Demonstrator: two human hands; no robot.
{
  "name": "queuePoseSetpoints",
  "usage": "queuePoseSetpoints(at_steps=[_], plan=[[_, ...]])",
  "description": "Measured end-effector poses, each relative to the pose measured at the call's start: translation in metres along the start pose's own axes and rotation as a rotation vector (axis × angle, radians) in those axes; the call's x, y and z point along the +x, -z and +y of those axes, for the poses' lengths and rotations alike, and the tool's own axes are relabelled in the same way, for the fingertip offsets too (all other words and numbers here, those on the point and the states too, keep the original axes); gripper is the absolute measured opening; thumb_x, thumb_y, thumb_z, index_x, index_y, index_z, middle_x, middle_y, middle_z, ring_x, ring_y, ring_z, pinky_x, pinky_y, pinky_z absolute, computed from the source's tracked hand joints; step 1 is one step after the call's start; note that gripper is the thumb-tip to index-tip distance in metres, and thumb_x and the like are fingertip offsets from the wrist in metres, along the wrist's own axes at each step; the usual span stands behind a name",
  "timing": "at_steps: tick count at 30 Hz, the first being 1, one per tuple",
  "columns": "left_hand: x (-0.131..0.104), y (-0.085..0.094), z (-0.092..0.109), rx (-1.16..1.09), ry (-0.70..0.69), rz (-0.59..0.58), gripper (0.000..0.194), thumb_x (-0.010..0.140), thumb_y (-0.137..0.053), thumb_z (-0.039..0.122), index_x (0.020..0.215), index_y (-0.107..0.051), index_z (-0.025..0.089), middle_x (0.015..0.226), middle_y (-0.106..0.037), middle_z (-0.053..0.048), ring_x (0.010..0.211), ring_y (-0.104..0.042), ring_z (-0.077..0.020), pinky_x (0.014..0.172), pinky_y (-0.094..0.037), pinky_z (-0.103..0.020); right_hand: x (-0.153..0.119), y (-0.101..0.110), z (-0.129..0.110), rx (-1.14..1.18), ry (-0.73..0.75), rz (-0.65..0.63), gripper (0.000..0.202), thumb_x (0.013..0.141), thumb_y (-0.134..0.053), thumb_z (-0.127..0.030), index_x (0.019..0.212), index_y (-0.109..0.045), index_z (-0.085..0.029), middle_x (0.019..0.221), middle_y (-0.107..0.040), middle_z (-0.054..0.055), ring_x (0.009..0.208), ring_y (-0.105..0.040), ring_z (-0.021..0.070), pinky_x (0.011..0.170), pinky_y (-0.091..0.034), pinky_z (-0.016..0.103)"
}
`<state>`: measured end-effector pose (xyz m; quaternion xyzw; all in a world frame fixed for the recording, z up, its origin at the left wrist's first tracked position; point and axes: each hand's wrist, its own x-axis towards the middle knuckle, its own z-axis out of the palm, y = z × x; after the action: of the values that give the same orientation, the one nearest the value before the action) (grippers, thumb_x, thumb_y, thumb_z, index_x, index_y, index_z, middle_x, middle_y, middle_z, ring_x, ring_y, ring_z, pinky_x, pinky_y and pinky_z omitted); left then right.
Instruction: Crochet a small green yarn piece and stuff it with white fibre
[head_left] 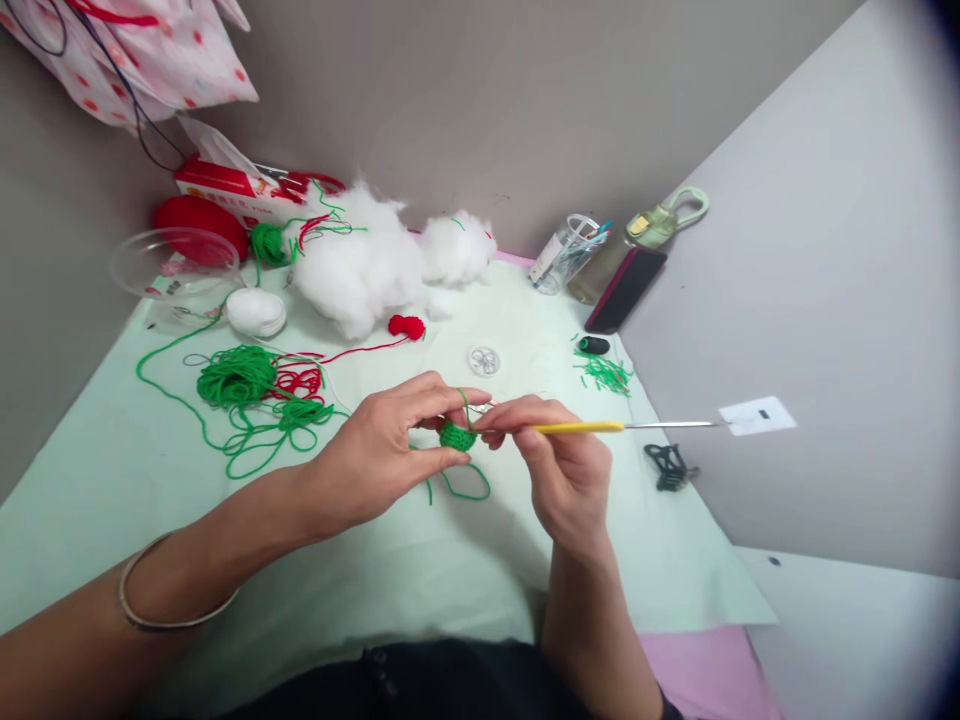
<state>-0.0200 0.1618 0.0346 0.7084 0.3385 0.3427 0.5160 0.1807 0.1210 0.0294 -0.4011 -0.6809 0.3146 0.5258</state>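
Note:
Between thumb and fingers, my left hand (382, 445) pinches a small green crocheted piece (457, 435). A strand of green yarn runs up over the left index finger. My right hand (562, 460) grips a crochet hook (585, 428) with a yellow handle; its rear metal shaft points right and its front end meets the green piece. A loop of green yarn (469, 485) hangs below the piece. Something small and metallic shows between the hands, partly hidden. Left of my left hand lies a heap of green yarn (238, 376) with red yarn (298, 380) beside it.
White stuffing (360, 265) lies at the back, near a red yarn ball (202, 228) and a clear bowl (174, 265). A small red piece (406, 327) sits mid-table. At right are a pen cup (559, 255), bottle (651, 228), phone (626, 290), green scraps (606, 373) and a black clip (669, 467).

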Motion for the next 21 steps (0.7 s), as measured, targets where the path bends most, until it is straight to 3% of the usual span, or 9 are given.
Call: queuePoseSetpoints(at_steps=[5,8,10,12,14,16,21], plan=[[0.0,-0.007,0.001,-0.1,0.104,0.128,0.045,0.084,-0.076,0.024,0.128,-0.071,0.021,0.101,-0.066,-0.004,0.093,-0.065,-0.0167,0.083,-0.057,-0.03,-0.001,-0.011,0.003,-0.292,0.266,0.036,0.026,0.1,-0.056,-0.011,0.116,-0.07,-0.026,0.103,-0.076,0.006,0.095,-0.072,0.0198,0.08,-0.06,0.038],[-0.005,-0.016,0.001,-0.127,0.028,0.213,0.037,0.091,-0.069,0.027,0.128,-0.07,0.021,0.108,-0.068,-0.005,0.093,-0.065,-0.016,0.082,-0.057,-0.028,-0.007,-0.02,0.007,-0.584,0.409,0.138,0.037,0.093,-0.065,-0.007,0.123,-0.07,-0.028,0.112,-0.074,0.008,0.099,-0.072,0.0209,0.079,-0.062,0.036],[-0.009,-0.021,0.002,-0.196,0.0,0.22,0.031,0.096,-0.064,0.029,0.125,-0.072,0.021,0.116,-0.069,-0.007,0.098,-0.065,-0.0165,0.089,-0.055,-0.029,-0.012,-0.025,0.01,-0.722,0.488,0.234,0.044,0.089,-0.069,-0.005,0.125,-0.072,-0.031,0.112,-0.074,0.007,0.1,-0.072,0.0209,0.081,-0.063,0.035],[-0.011,-0.024,0.004,-0.406,0.085,0.187,0.034,0.097,-0.064,0.032,0.129,-0.071,0.023,0.117,-0.069,-0.006,0.107,-0.064,-0.0182,0.096,-0.052,-0.03,-0.015,-0.027,0.012,-0.762,0.564,0.306,0.047,0.088,-0.071,-0.005,0.125,-0.073,-0.033,0.109,-0.074,0.005,0.098,-0.072,0.0202,0.08,-0.064,0.034],[-0.011,-0.024,0.007,-0.687,0.229,0.128,0.041,0.094,-0.07,0.035,0.134,-0.069,0.025,0.116,-0.07,-0.005,0.112,-0.063,-0.0194,0.098,-0.051,-0.031,-0.014,-0.027,0.011,-0.693,0.585,0.34,0.044,0.089,-0.069,-0.006,0.124,-0.074,-0.032,0.109,-0.074,0.005,0.096,-0.072,0.0199,0.078,-0.064,0.034],[-0.01,-0.022,0.008,-0.904,0.343,0.058,0.046,0.088,-0.078,0.035,0.133,-0.071,0.025,0.113,-0.07,-0.004,0.111,-0.063,-0.019,0.096,-0.049,-0.03,-0.01,-0.026,0.008,-0.509,0.504,0.343,0.039,0.092,-0.066,-0.008,0.122,-0.075,-0.032,0.107,-0.076,0.005,0.093,-0.073,0.0201,0.075,-0.063,0.036],[-0.003,-0.013,0.007,-0.993,0.37,-0.005,0.05,0.079,-0.086,0.024,0.128,-0.075,0.026,0.103,-0.066,-0.002,0.099,-0.058,-0.013,0.092,-0.047,-0.025,0.001,-0.022,0.002,0.021,0.211,0.307,0.023,0.098,-0.062,-0.018,0.109,-0.078,-0.03,0.094,-0.077,0.003,0.085,-0.073,0.019,0.068,-0.061,0.035]])
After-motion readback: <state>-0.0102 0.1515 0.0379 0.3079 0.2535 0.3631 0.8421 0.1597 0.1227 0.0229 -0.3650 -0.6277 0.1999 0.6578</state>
